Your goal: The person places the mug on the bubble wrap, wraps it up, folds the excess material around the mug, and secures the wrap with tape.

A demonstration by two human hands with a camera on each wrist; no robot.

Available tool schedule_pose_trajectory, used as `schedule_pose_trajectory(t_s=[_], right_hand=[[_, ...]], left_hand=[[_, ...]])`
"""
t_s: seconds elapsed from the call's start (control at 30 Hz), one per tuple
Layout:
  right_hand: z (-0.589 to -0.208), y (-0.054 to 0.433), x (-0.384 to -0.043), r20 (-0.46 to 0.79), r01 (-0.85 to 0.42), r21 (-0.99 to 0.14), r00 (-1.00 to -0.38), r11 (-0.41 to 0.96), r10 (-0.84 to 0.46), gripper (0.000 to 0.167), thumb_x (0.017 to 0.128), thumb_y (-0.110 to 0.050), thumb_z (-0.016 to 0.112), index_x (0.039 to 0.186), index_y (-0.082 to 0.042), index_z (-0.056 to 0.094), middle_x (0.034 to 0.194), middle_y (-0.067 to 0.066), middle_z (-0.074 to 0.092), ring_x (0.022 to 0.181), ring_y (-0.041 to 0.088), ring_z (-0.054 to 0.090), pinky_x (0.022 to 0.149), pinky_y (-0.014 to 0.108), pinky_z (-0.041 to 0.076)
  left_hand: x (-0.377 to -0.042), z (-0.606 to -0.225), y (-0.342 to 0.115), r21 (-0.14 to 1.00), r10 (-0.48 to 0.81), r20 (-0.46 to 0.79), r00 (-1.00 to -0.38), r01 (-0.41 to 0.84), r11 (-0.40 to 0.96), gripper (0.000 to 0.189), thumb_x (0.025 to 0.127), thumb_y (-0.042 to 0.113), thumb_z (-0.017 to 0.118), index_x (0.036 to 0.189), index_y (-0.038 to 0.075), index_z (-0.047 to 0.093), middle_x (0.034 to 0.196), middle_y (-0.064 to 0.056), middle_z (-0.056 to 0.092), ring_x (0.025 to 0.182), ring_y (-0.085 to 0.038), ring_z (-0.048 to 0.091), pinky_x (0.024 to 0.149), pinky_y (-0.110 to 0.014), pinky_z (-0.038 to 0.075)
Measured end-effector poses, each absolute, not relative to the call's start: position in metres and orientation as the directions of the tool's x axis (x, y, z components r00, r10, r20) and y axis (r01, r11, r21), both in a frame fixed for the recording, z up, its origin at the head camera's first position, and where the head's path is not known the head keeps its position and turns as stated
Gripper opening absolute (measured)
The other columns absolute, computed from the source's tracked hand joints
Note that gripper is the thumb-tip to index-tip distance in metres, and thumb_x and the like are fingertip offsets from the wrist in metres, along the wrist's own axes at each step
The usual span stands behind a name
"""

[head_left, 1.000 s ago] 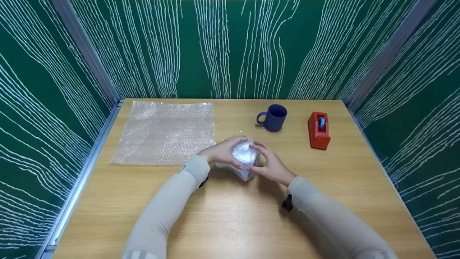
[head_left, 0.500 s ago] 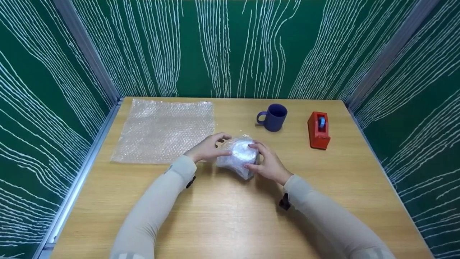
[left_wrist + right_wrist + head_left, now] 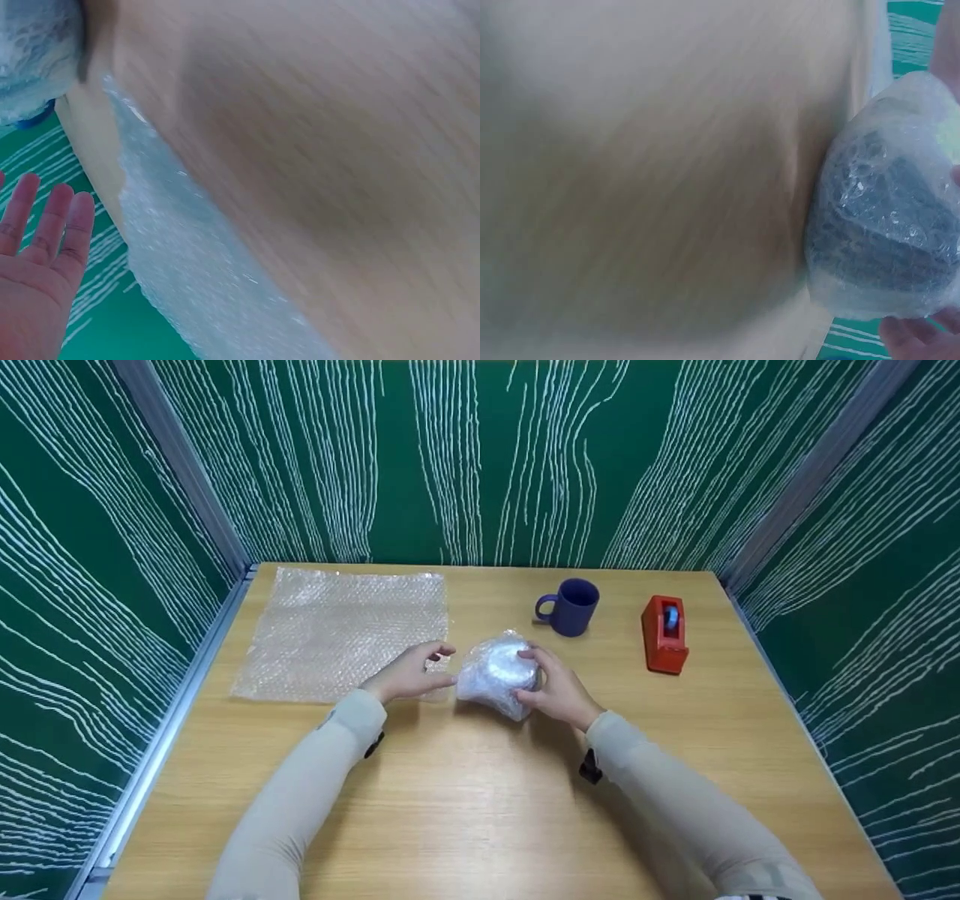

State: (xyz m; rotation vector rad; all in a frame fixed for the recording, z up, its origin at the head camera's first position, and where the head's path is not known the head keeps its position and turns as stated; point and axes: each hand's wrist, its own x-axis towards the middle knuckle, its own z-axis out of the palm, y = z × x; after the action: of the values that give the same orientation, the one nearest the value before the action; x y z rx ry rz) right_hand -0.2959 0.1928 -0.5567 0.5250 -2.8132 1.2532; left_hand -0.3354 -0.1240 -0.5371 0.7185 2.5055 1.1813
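Observation:
A bundle wrapped in bubble wrap [image 3: 487, 673] is near the middle of the table. Through the layers in the right wrist view, something dark shows inside the bundle [image 3: 885, 225]; what it is cannot be told. My right hand [image 3: 562, 690] grips the bundle from its right side, thumb on the near side and fingers on the far side. Just left of it, apart from the wrap, my left hand [image 3: 409, 671] has its fingers spread and holds nothing. The left wrist view shows that palm [image 3: 34, 292] with extended fingers.
A flat bubble wrap sheet [image 3: 349, 637] lies at the back left, partly behind my left hand. Behind the bundle stands a dark blue mug [image 3: 574, 611], handle to the left. A red tape dispenser [image 3: 665, 637] sits to the right. Green walls enclose the wooden table [image 3: 480, 810].
My left hand has let go of the bundle and drawn away to the left. The right hand keeps its grip, and the bundle has shifted slightly toward the back.

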Motion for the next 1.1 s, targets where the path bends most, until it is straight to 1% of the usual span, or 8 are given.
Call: schedule_pose_trajectory(t_s=[0.17, 0.3, 0.37, 0.47, 0.67, 0.73, 0.9, 1.1], right_hand=[[-0.55, 0.194, -0.315, 0.048, -0.233, -0.724, -0.956, 0.649, -0.289, 0.071, 0.091, -0.019, 0.086, 0.154, -0.008, 0.057, 0.176, 0.018, 0.035, 0.163, 0.045, 0.032, 0.134, 0.06, 0.025], [-0.547, 0.193, -0.331, -0.02, -0.178, -0.716, -0.961, 0.675, -0.276, 0.07, 0.094, -0.024, 0.084, 0.157, -0.015, 0.056, 0.18, 0.01, 0.03, 0.166, 0.04, 0.027, 0.135, 0.058, 0.024], [-0.546, 0.192, -0.339, -0.019, -0.188, -0.696, -0.96, 0.693, -0.28, 0.069, 0.095, -0.026, 0.084, 0.157, -0.014, 0.057, 0.18, 0.009, 0.029, 0.166, 0.04, 0.027, 0.135, 0.057, 0.024], [-0.544, 0.191, -0.351, -0.006, -0.213, -0.667, -0.957, 0.714, -0.291, 0.067, 0.096, -0.027, 0.082, 0.157, -0.012, 0.057, 0.179, 0.012, 0.029, 0.166, 0.042, 0.026, 0.135, 0.058, 0.024], [-0.545, 0.19, -0.372, 0.049, -0.293, -0.596, -0.942, 0.748, -0.331, 0.066, 0.098, -0.025, 0.08, 0.156, -0.005, 0.057, 0.177, 0.02, 0.031, 0.164, 0.045, 0.029, 0.135, 0.058, 0.025], [-0.544, 0.189, -0.378, 0.048, -0.301, -0.577, -0.94, 0.759, -0.337, 0.065, 0.099, -0.027, 0.079, 0.156, -0.005, 0.057, 0.177, 0.02, 0.031, 0.163, 0.044, 0.03, 0.135, 0.058, 0.026], [-0.54, 0.184, -0.391, 0.004, -0.243, -0.58, -0.955, 0.778, -0.295, 0.063, 0.103, -0.029, 0.075, 0.16, -0.011, 0.053, 0.181, 0.014, 0.024, 0.166, 0.041, 0.026, 0.135, 0.057, 0.024], [-0.536, 0.176, -0.406, -0.036, -0.192, -0.562, -0.966, 0.805, -0.256, 0.062, 0.105, -0.025, 0.072, 0.163, -0.015, 0.051, 0.182, 0.01, 0.021, 0.167, 0.038, 0.024, 0.136, 0.055, 0.024]], left_hand=[[-0.332, -0.543, -0.138, 0.777, 0.532, -0.035, -0.846, 0.312, 0.546, 0.062, 0.099, 0.021, 0.077, 0.152, -0.002, 0.054, 0.156, -0.024, 0.057, 0.147, -0.046, 0.051, 0.124, -0.058, 0.043], [-0.33, -0.547, -0.151, 0.759, 0.523, -0.032, -0.852, 0.32, 0.567, 0.061, 0.1, 0.021, 0.077, 0.15, -0.005, 0.055, 0.155, -0.025, 0.057, 0.146, -0.05, 0.051, 0.125, -0.06, 0.041], [-0.329, -0.549, -0.157, 0.744, 0.513, -0.032, -0.858, 0.322, 0.585, 0.061, 0.1, 0.021, 0.077, 0.149, -0.007, 0.054, 0.155, -0.027, 0.057, 0.146, -0.051, 0.051, 0.126, -0.06, 0.04], [-0.327, -0.553, -0.166, 0.727, 0.478, -0.044, -0.877, 0.3, 0.618, 0.062, 0.1, 0.021, 0.077, 0.15, -0.007, 0.053, 0.156, -0.029, 0.055, 0.147, -0.051, 0.051, 0.127, -0.06, 0.04], [-0.324, -0.559, -0.183, 0.683, 0.357, -0.074, -0.931, 0.214, 0.698, 0.067, 0.1, 0.026, 0.076, 0.154, -0.004, 0.051, 0.156, -0.029, 0.054, 0.142, -0.047, 0.056, 0.124, -0.058, 0.043], [-0.323, -0.562, -0.19, 0.656, 0.32, -0.072, -0.945, 0.197, 0.728, 0.068, 0.099, 0.029, 0.076, 0.154, -0.005, 0.052, 0.155, -0.029, 0.054, 0.143, -0.047, 0.054, 0.124, -0.058, 0.042], [-0.324, -0.567, -0.206, 0.604, 0.281, -0.038, -0.959, 0.202, 0.771, 0.068, 0.099, 0.028, 0.076, 0.151, -0.008, 0.052, 0.154, -0.031, 0.054, 0.146, -0.051, 0.048, 0.127, -0.059, 0.038], [-0.322, -0.571, -0.221, 0.566, 0.236, -0.028, -0.971, 0.179, 0.805, 0.069, 0.098, 0.03, 0.077, 0.15, -0.008, 0.053, 0.152, -0.032, 0.056, 0.146, -0.051, 0.047, 0.127, -0.059, 0.037]])
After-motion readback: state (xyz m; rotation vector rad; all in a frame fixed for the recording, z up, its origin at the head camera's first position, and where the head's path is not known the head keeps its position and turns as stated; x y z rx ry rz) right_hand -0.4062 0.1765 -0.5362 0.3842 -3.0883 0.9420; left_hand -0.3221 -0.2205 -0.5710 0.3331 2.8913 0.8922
